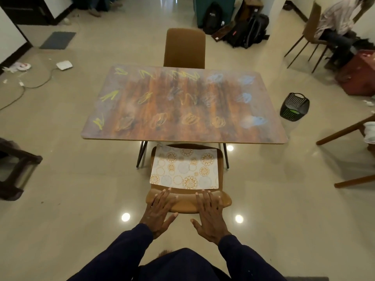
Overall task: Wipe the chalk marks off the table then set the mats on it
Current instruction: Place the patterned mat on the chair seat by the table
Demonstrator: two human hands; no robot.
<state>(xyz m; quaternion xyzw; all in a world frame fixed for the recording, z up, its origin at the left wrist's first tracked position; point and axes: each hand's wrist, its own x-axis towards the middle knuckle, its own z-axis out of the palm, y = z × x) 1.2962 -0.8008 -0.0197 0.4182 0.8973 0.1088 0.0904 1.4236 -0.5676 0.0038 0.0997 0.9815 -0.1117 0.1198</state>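
Chalk marks covered the desk from side to side. There were yellow squiggles on the left, orange ones in the middle and near the front, and pale blue ones on the right. They were plain to see all over, so I'd say the job had not really begun.

A flowery mat lay on the seat of the brown chair at the near side of the desk, its far end just under the desk's edge. I could not tell if more mats lay beneath it. No mat was on the desk.

The person's left hand and right hand lay flat on the top of that chair's back, just short of the mat. The fingers were straight and spread wide, holding nothing. I saw no cloth anywhere.

To my mind, all the wiping was left to do, and after that the mats had to go up on the desk.
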